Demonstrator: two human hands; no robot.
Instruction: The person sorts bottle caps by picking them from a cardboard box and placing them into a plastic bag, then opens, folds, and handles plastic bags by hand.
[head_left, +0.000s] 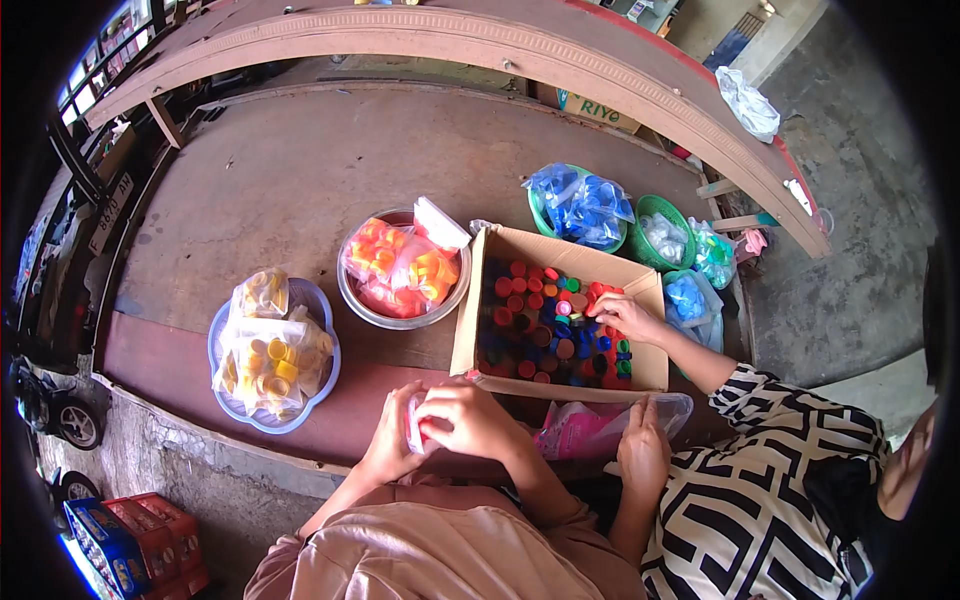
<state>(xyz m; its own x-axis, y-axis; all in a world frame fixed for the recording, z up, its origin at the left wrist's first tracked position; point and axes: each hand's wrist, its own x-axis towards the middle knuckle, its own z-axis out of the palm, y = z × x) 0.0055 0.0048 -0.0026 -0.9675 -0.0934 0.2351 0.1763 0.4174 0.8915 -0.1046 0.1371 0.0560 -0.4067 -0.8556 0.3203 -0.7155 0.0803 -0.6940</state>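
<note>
In front of my chest, my left hand point(391, 440) is closed around a small clear plastic bag point(413, 425) with a pinkish look. My right hand point(463, 418) meets it from the right, its fingers bent over the bag's side. A bit of red shows beneath those fingers; what it is I cannot make out. Just beyond my hands stands an open cardboard box point(562, 385) of bottle caps point(535, 320), mostly red, with blue, green and black ones. A co-worker's hand point(622, 315) reaches into the box, while their other hand point(643, 445) touches a pink-printed plastic bag point(580, 430).
Left of the box are a steel bowl point(343, 285) with bagged orange and red caps and a lavender basin point(217, 345) with bagged yellow caps. Green baskets point(640, 235) with bagged caps stand behind it. A wooden rail point(400, 32) borders the table point(250, 190). Drink crates point(140, 545) sit lower left.
</note>
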